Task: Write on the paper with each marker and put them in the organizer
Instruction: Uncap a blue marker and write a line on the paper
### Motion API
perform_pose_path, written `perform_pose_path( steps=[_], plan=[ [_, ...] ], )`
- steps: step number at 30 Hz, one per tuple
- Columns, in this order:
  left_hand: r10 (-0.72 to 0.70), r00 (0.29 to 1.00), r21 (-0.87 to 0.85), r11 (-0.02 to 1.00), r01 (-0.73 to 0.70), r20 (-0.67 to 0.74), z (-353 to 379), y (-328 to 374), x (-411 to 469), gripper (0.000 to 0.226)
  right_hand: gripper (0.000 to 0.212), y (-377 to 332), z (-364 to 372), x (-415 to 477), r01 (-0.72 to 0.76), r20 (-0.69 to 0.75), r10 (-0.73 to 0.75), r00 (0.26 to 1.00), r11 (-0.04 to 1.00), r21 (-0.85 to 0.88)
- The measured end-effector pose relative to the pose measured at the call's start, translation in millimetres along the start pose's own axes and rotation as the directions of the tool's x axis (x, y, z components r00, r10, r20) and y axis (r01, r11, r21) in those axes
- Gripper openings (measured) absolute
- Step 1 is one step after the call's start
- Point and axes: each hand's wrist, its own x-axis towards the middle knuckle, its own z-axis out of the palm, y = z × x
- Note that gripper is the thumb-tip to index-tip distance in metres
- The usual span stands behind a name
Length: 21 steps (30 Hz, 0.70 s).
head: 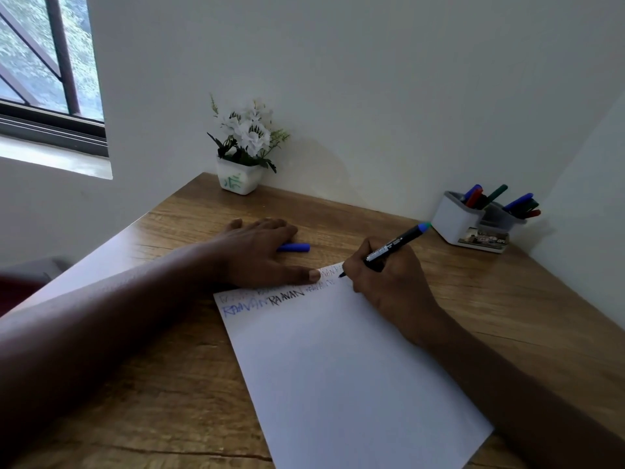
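Wooden desk [473, 299]; right hand [389, 279] grips marker [394, 244]; left hand [257, 252] flat, touching paper [338, 367].

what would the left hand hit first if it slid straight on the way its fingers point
Most likely the blue cap, lying on the table just past the fingers of the left hand; whether they already touch it is unclear.

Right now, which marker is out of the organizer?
The black marker with a blue end, gripped in the right hand, tip at the top edge of the paper; the other markers all stand in the white organizer.
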Motion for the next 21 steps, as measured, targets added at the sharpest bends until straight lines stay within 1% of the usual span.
perform_pose_path(
  steps=[3,7,9,12,16,18,19,21],
  plan=[
    [0.002,1.000,0.003,1.000,-0.002,0.007,-0.1,-0.6,0.1,0.118,0.018,0.4,0.8,1.1,-0.044,-0.011,0.044,0.999,0.999,0.014],
    [0.001,1.000,-0.011,1.000,-0.001,0.004,0.5,-0.7,0.6,0.115,0.016,0.5,0.9,0.2,-0.021,0.024,0.021,0.999,1.000,-0.004],
    [0.000,1.000,-0.018,1.000,0.000,0.008,0.7,-1.4,0.8,0.118,0.015,0.5,1.3,0.2,-0.016,0.031,0.016,0.999,1.000,0.001],
    [-0.003,1.000,-0.018,1.000,0.003,0.013,0.9,-2.3,0.9,0.120,0.017,1.2,1.1,1.8,-0.026,-0.006,0.026,1.000,0.999,-0.033],
    [-0.003,1.000,-0.019,1.000,0.003,0.012,1.0,-2.5,2.1,0.119,0.016,1.8,3.1,0.9,-0.026,0.011,0.026,1.000,0.999,-0.036],
    [-0.005,1.000,-0.023,1.000,0.005,0.013,1.0,-2.0,1.6,0.115,0.016,2.7,2.6,2.3,-0.045,-0.042,0.043,0.998,0.998,-0.046],
    [-0.006,1.000,-0.022,1.000,0.006,0.016,0.7,-1.8,1.1,0.114,0.017,2.7,0.9,2.8,-0.066,-0.064,0.064,0.996,0.998,-0.020],
    [-0.007,1.000,-0.022,1.000,0.008,0.021,-0.3,-0.9,0.6,0.113,0.019,3.4,-2.8,3.9,-0.093,-0.046,0.096,0.994,0.994,0.062]
  ],
)
